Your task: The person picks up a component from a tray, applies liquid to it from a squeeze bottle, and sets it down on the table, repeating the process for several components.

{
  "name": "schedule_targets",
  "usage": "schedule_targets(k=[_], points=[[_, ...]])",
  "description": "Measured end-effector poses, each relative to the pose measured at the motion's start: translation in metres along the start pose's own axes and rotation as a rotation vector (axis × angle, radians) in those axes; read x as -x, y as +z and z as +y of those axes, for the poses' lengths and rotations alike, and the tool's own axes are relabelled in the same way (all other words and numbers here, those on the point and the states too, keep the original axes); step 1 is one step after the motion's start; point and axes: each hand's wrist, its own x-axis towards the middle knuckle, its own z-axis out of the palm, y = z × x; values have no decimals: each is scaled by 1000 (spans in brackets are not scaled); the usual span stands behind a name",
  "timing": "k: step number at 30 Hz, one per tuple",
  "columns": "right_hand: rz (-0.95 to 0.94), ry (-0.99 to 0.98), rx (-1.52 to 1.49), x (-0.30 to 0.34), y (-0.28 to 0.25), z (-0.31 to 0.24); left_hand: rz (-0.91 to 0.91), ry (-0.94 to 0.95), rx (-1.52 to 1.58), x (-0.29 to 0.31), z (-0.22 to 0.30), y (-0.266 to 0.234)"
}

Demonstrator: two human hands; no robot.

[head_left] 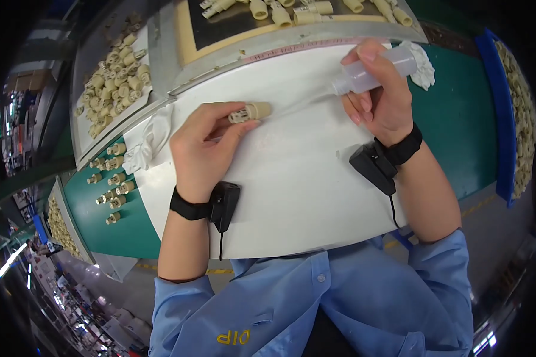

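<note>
My left hand (201, 143) pinches a beige cylindrical plastic part (255, 112) between thumb and fingers. The part lies sideways, its slotted end toward my palm and its smooth end facing right. My right hand (387, 98) is wrapped round a translucent squeeze bottle (402, 60), tilted so that its thin clear nozzle points left at the part's smooth end. Whether the nozzle tip touches the part I cannot tell. Both hands are above a white sheet (298, 184) on the bench.
Similar beige parts stand on the green mat (143, 223) at left. A heap of parts (116, 83) fills a tray at the far left, and more lie in a framed tray (187, 35) at the back. White cloths (152, 143) (423, 66) lie at either side. A blue bin (505, 119) of parts stands right.
</note>
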Motion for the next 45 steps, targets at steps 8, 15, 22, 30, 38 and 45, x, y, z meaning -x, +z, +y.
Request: schedule_targets(k=[8,15,22,30,38,45], points=[[91,-17,86,7,12,1,19,54,-104,10,12,2],[189,31,133,6,21,-4,-3,222,-203,10,16,9],[105,-22,217,5,19,-4,-13,265,-277,11,18,10],[105,15,255,5,19,-3,-10,283,-266,11,17,12],[133,16,306,4,21,0,3,293,-227,11,14,13],[142,42,313,6,23,-4,14,284,-210,11,14,14]])
